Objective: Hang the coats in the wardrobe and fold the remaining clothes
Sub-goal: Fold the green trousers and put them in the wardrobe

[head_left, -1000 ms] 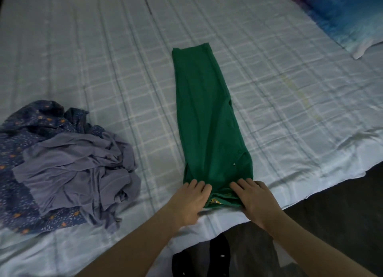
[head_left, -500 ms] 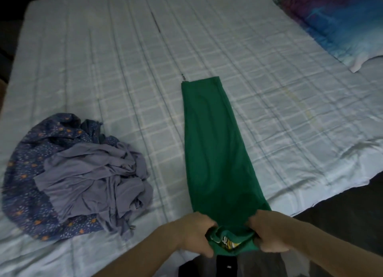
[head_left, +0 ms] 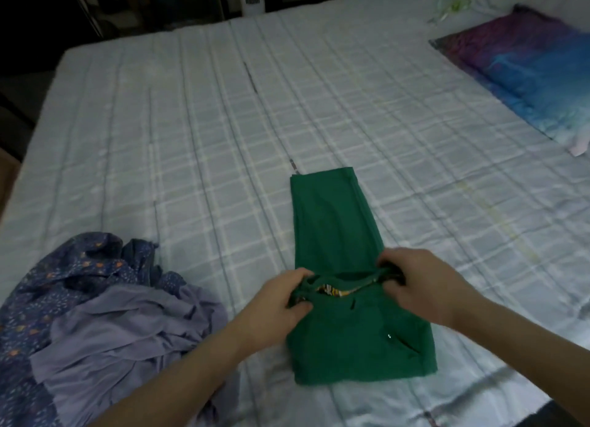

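Checked bed sheet (head_left: 198, 158) holds green trousers (head_left: 332, 222) mid-fold, waistband end doubled over the legs near the front edge. Left hand (head_left: 281, 302) and right hand (head_left: 421, 286) both pinch that waistband. Unfolded pile (head_left: 105, 315) left of them not started; no coats visible.

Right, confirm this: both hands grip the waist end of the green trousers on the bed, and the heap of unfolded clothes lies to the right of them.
The side is wrong. In the head view the heap of unfolded clothes lies to the left of the green trousers. The left hand and right hand do grip their waist end, on the bed.
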